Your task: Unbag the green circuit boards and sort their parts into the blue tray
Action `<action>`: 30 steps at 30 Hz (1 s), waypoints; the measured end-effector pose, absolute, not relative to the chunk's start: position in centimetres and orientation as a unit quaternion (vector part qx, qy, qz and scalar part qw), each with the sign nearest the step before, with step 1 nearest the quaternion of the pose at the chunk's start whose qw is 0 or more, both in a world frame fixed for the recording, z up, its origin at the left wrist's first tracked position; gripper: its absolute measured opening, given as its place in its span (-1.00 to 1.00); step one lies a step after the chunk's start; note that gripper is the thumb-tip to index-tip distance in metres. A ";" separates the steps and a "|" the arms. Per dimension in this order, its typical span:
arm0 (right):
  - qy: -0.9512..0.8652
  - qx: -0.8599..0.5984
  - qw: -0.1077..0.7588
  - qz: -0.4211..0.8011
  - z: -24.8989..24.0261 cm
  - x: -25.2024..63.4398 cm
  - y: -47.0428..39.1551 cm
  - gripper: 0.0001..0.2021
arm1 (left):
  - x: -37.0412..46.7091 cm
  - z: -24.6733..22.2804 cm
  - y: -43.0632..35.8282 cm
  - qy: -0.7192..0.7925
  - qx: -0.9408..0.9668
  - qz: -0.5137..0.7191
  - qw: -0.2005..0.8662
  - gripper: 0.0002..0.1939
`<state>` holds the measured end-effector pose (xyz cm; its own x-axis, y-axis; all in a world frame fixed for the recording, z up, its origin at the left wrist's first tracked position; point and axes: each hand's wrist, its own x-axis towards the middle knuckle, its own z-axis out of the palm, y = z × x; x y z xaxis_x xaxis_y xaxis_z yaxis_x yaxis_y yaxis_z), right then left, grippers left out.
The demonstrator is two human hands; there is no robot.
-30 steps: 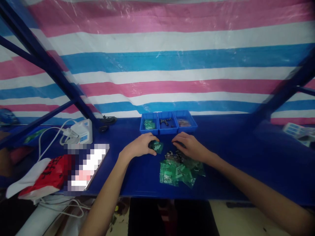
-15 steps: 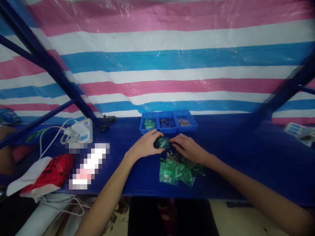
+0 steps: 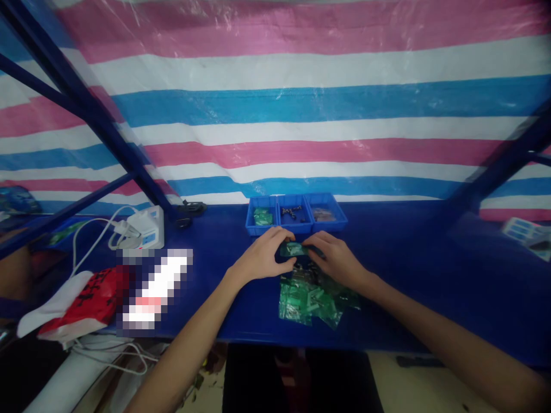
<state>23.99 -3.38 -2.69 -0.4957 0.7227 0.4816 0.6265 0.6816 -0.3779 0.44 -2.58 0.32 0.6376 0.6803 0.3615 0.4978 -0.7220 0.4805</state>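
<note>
A small green plastic zip bag [image 3: 295,249] is held up between my two hands, just above the blue table. My left hand [image 3: 264,255] curls round its left end, fingers at the top edge and thumb lower down. At the bag's right end, my right hand [image 3: 336,258] pinches it with fingertips and thumb. Under and in front of the hands lies a pile of similar green bags [image 3: 307,301] with small parts inside. Beyond the hands stand three joined blue bins [image 3: 297,228]: green packets on the left, small dark parts in the middle, brownish pieces on the right.
A white power strip [image 3: 150,226] with cables sits at the left, near a black object [image 3: 191,206]. A red and white bag [image 3: 92,298] lies at the left front edge. Blue metal frame bars [image 3: 107,143] slant up on both sides. Another person's arm [image 3: 12,264] shows at far left.
Both hands have shifted slightly right with the bag. The bag has tilted and shows a narrower face, and my right fingers have moved onto its right end.
</note>
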 end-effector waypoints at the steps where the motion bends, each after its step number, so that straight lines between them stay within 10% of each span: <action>1: -0.857 -0.397 0.319 0.077 -2.7 24.0 -3.4 -0.86 | 0.5 0.3 -2.6 0.329 0.889 0.268 0.171 -0.66; 30: -0.717 -0.367 0.419 0.419 -0.7 23.4 -3.9 -0.74 | 0.4 -0.8 -2.3 0.364 0.886 0.272 0.095 -0.40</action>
<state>23.38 -3.95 -0.73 -0.3802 0.8772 0.2932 0.1758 0.3798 -0.9082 0.44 -2.31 -0.82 0.5875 0.6960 0.4128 0.5929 -0.7174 0.3658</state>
